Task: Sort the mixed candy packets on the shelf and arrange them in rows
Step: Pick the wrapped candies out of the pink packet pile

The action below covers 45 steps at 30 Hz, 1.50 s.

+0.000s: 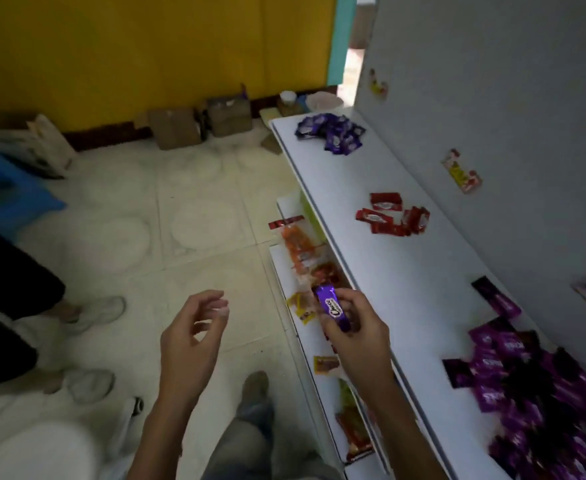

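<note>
My right hand (357, 336) grips a purple Choco packet (331, 308) just off the front edge of the white top shelf (405, 282). My left hand (191, 344) hovers over the floor with loosely curled fingers and holds nothing. On the shelf lie a group of blue-purple packets (331, 133) at the far end, a group of red packets (391, 218) in the middle, and a large mixed heap of purple and dark packets (533, 386) at the near right.
A lower shelf (284, 268) under the top one holds orange and red snack bags (298, 247). Cardboard boxes (177, 128) stand against the yellow wall. Another person's legs and shoes (87, 310) are at the left. My own leg (250, 410) is below.
</note>
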Motion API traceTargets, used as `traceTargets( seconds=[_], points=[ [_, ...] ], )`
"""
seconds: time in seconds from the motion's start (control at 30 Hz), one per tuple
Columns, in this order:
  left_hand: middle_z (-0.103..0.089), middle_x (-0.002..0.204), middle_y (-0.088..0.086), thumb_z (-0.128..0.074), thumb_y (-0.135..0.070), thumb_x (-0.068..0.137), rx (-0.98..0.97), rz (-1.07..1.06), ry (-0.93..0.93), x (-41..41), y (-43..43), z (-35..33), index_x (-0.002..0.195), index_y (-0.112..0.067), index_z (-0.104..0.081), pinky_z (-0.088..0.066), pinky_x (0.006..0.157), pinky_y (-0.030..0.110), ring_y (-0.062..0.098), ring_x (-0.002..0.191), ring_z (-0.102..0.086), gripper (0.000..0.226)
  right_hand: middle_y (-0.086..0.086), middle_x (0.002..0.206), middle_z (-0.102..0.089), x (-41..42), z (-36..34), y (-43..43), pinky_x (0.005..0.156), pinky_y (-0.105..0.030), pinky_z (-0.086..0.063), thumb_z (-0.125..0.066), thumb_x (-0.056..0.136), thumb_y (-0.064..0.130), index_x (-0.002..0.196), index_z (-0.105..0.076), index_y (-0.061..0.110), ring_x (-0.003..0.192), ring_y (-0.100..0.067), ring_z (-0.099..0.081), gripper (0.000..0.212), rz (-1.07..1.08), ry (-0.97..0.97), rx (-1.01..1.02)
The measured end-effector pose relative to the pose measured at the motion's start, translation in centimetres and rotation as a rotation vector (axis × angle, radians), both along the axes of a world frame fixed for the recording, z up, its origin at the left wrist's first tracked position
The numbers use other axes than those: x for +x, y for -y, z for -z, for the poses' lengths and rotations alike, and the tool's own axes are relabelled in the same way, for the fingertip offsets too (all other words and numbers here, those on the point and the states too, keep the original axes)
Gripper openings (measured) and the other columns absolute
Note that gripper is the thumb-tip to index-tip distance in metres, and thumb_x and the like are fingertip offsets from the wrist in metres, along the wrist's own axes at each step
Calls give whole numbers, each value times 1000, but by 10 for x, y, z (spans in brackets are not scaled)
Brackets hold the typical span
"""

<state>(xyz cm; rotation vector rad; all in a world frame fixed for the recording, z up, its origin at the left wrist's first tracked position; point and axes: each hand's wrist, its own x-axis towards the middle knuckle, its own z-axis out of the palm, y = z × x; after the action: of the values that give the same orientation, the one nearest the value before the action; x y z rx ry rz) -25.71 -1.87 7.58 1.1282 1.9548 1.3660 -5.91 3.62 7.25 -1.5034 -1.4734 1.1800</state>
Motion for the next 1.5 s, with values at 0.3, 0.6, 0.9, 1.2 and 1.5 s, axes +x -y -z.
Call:
traceTargets(
  seconds=[0.3, 0.6, 0.9, 1.2, 1.5],
  points=[
    [-68, 89, -9, -59, -7, 88, -6, -227, 45, -105, -44, 12, 94, -28, -62, -45, 69, 6, -3, 84, -61, 21, 3, 82, -66, -132, 15, -93, 56, -19, -48, -65, 84, 11, 95, -60, 19, 68, -11, -58, 15, -197, -61, 36],
    [-67, 89, -8, -59, -10, 88, 30, -203, 22, -202, -163, -4, 91, -32, -60, -44, 69, 5, -4, 84, -60, 22, 10, 73, -62, -231, 17, -197, 55, -9, -40, -67, 81, 5, 84, -61, 23, 64, 3, -53, 19, -173, -29, 102],
    [-66, 94, -6, -58, -11, 89, 43, 45, 4, -204, -349, 8, 101, -17, -62, -41, 66, 3, 4, 89, -60, 14, 4, 72, -63, -220, 18, -333, 52, -12, -43, -64, 84, 8, 83, -61, 25, 58, 0, -53, 17, 55, -25, 64],
    [-64, 92, -14, -57, -14, 90, 43, 422, 68, -161, -494, 1, 95, -30, -58, -43, 67, 3, -9, 86, -57, 17, 4, 91, -64, -158, 28, -452, 63, -9, -38, -63, 87, 21, 103, -64, 15, 79, -5, -57, 17, 425, 186, 17],
    [-65, 91, -11, -59, -13, 89, -39, 730, 95, -133, -574, 12, 88, -34, -59, -42, 65, 4, -2, 85, -59, 21, -4, 107, -68, -130, 40, -505, 79, -16, -39, -62, 85, 12, 112, -66, 10, 92, -13, -60, 28, 710, 282, -80]
  ],
)
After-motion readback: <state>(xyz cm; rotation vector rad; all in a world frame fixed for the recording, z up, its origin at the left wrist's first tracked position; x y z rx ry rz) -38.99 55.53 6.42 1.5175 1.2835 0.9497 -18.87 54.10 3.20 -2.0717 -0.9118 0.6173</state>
